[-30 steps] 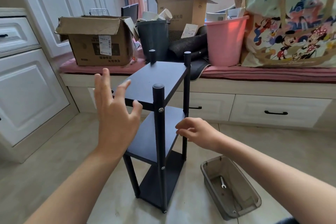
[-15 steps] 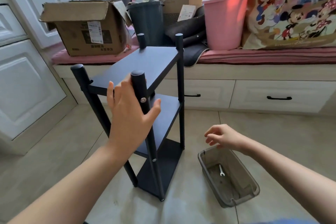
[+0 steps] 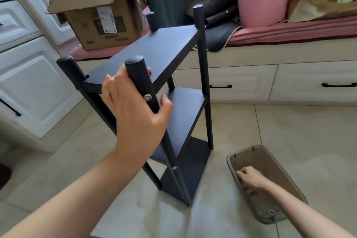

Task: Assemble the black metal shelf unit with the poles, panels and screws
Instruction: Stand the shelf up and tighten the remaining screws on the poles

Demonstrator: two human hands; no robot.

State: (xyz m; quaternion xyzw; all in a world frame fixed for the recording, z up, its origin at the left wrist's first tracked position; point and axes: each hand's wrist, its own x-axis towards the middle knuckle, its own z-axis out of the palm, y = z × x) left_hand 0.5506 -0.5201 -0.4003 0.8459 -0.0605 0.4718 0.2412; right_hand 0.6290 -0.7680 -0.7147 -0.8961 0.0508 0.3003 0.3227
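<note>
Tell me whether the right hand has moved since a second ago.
Yes. The right hand has dropped from beside the shelf unit's middle panel down into the grey plastic bin on the floor, at its near-left wall.

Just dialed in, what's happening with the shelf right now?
A person is putting together a black metal three-tier shelf unit standing on the tiled floor. The left hand holds the near front pole by its top, with all three panels in place and screws visible on that pole. The right hand reaches into a translucent grey plastic bin on the floor to the right; what it touches there is hidden.
</note>
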